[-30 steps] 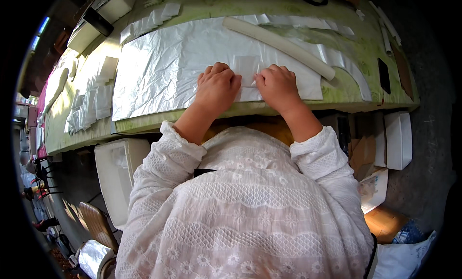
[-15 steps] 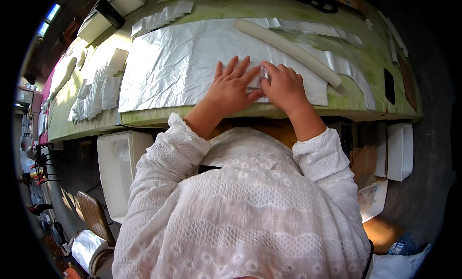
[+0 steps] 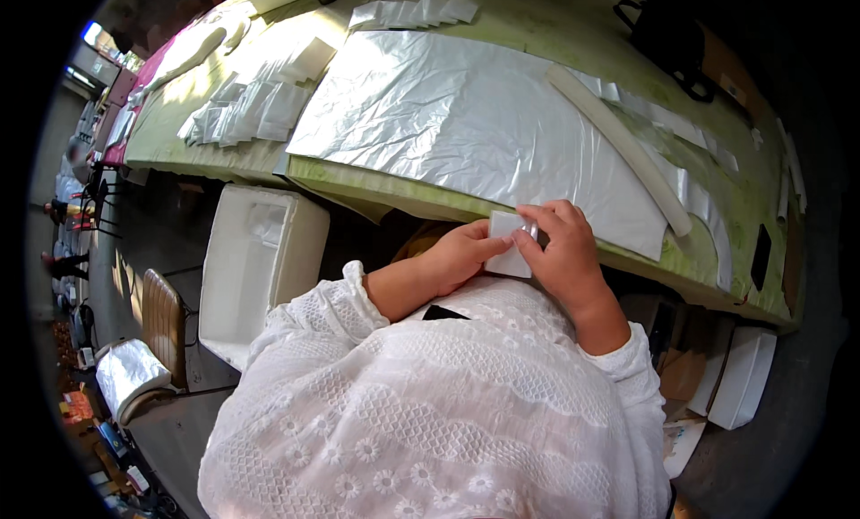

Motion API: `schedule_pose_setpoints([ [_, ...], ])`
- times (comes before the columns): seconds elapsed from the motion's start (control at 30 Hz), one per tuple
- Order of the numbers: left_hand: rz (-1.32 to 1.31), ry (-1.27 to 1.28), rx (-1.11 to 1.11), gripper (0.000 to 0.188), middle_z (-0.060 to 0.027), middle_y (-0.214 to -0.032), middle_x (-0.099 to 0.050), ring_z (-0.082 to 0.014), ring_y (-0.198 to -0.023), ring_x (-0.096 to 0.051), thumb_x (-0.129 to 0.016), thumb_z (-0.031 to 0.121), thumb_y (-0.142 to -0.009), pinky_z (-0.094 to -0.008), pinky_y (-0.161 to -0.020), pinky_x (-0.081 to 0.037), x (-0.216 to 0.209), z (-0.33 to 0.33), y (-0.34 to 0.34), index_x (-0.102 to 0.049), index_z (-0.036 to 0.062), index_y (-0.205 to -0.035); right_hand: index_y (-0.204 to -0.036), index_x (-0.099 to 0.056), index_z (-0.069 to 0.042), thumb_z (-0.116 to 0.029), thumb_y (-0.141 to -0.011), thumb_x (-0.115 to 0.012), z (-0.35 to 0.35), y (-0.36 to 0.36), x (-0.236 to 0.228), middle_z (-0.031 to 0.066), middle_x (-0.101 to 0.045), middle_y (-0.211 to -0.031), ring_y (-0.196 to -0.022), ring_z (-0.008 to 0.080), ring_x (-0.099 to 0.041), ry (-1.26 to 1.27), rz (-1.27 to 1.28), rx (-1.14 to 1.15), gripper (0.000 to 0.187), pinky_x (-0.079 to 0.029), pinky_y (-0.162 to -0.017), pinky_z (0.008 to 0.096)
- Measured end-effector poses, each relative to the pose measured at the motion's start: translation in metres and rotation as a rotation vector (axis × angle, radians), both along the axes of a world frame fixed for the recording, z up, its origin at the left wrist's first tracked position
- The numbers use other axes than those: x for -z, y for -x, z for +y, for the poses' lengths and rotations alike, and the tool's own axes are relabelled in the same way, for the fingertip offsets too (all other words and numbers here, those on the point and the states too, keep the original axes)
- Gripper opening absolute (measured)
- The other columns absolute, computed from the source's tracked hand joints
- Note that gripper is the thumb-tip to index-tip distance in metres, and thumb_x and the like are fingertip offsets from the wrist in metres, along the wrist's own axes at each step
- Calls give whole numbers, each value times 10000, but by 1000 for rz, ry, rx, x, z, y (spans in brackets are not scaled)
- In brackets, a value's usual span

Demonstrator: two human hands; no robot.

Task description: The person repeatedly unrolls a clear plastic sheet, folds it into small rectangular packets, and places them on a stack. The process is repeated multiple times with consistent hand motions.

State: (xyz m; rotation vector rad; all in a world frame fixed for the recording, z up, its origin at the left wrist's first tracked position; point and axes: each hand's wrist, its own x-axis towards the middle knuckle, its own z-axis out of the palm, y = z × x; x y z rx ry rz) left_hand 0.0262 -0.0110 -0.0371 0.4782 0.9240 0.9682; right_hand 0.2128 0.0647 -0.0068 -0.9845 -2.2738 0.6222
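Observation:
Just off the table's front edge, close to my body, I hold a small square of folded white plastic (image 3: 511, 263) between both hands. My left hand (image 3: 457, 260) grips it from the left side, thumb on its face. The fingers of my right hand (image 3: 564, 250) are closed on its right edge, where the plastic looks clear and shiny. Beyond my hands, a large silvery-white plastic sheet (image 3: 430, 116) lies flat and wrinkled on the table. A long white roll or tube (image 3: 618, 152) rests aslant on the sheet's right part.
Overlapping white plastic squares (image 3: 260, 107) lie at the table's left, more (image 3: 412, 13) at the back. Strips of folded plastic (image 3: 663, 116) run beyond the roll. A black bag (image 3: 667, 44) and a dark flat phone-like object (image 3: 761, 257) are at right. A white foam box (image 3: 215, 277) stands below left.
My hands have come off the sheet toward my body, now with the small plastic square between them. My left hand, spread flat before, has closed. The view has turned and shifted.

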Motion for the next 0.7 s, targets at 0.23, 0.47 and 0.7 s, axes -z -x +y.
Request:
schedule_pose_setpoints([
  [0.23, 259, -384, -321, 317, -25, -1053, -641, -99, -934, -612, -625, 74, -1035, -280, -817, -521, -5, -2, 12, -508, 86, -1329, -1176, -645, -39, -5, -983, -648, 4, 6, 10, -19, -611, -962, -846, 70, -560, 550, 565, 66, 195, -488, -768, 226],
  [0.47, 995, -891, -845, 117, -6, -1062, -636, -99, -913, -613, -599, -14, -1009, -219, -843, -465, -9, 31, 216, -685, 58, -1043, -1099, -645, -31, -2, -982, -651, 3, -2, 26, -17, -624, -968, -856, 70, -579, 489, 558, 45, 121, -500, -778, 235],
  [0.7, 2297, -253, -501, 201, -43, -1331, -638, -300, -1219, -604, -613, 223, -999, -401, -1047, -462, -13, 31, 357, -765, 253, -1128, -1013, -655, -9, 39, -929, -659, -1, 8, 23, 72, -649, -937, -848, 169, -637, 280, 394, 15, 97, -534, -805, 281],
])
